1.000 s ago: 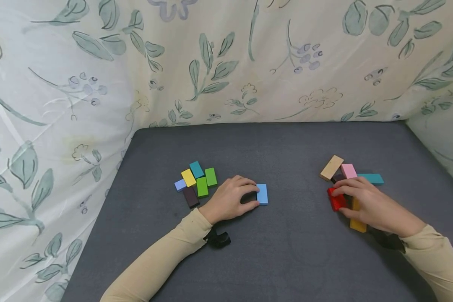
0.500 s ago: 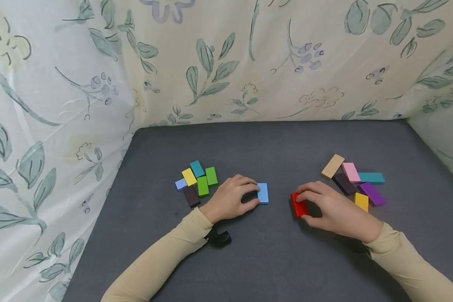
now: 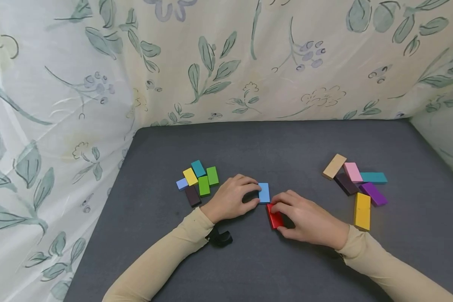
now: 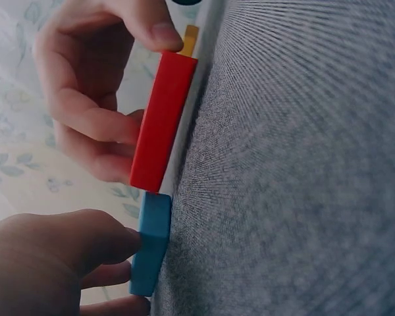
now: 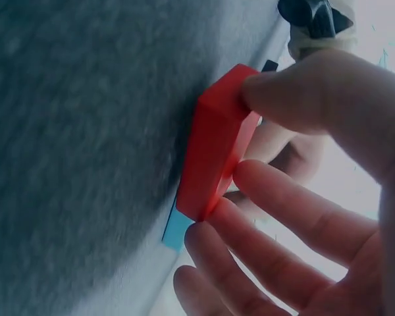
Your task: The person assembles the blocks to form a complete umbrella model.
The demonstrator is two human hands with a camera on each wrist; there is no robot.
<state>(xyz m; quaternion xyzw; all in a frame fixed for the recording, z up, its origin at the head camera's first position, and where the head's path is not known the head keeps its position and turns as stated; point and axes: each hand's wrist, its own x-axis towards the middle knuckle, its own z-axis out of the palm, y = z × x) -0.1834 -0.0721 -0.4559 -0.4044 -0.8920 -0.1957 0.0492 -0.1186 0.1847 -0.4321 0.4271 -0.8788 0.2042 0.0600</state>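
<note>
My right hand pinches a red wooden block between its thumb and fingers. In the right wrist view the thumb is at one end of the red block and the fingertips are near the other. My left hand holds a light blue block by its left side, its thumb against it in the left wrist view. The red block's far end comes right up to the near end of the blue block, the two forming a rough line.
Left of my left hand lies a cluster of small blocks, among them a yellow and a dark brown one. More blocks lie at the right, including yellow, purple and tan. Floral cloth hangs behind the dark table.
My right hand has carried the red block leftward from the right-hand group to the near end of the light blue block. The left hand has stayed on the blue block.
</note>
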